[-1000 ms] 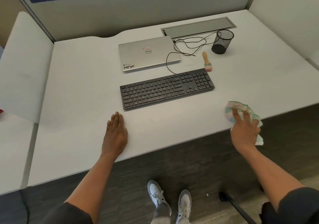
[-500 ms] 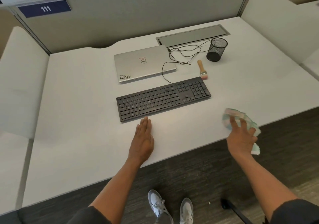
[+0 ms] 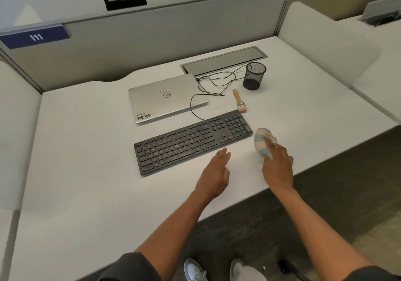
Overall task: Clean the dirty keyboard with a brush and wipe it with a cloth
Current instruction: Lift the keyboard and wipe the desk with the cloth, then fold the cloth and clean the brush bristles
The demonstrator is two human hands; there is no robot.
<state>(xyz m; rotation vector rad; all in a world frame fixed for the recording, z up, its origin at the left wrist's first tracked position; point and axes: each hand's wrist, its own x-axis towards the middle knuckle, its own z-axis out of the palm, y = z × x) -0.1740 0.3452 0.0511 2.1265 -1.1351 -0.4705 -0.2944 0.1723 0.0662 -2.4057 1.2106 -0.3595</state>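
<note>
A black keyboard (image 3: 193, 141) lies slanted in the middle of the white desk (image 3: 86, 172). A small brush (image 3: 239, 101) with a wooden handle and pink bristles lies just behind the keyboard's right end. My right hand (image 3: 277, 168) holds a crumpled white and pale blue cloth (image 3: 263, 140) against the desk, just right of the keyboard's near right corner. My left hand (image 3: 214, 174) lies flat on the desk, fingers straight, right in front of the keyboard's right half.
A closed silver laptop (image 3: 165, 98) sits behind the keyboard, with a black cable (image 3: 208, 85) looping to a cable tray (image 3: 223, 60). A black mesh pen cup (image 3: 253, 76) stands at the back right. Grey partitions enclose the desk; its near edge runs under my forearms.
My left hand slid right along the desk to the keyboard's front right. My right hand moved the cloth from the desk's edge up beside the keyboard. The camera tilted up.
</note>
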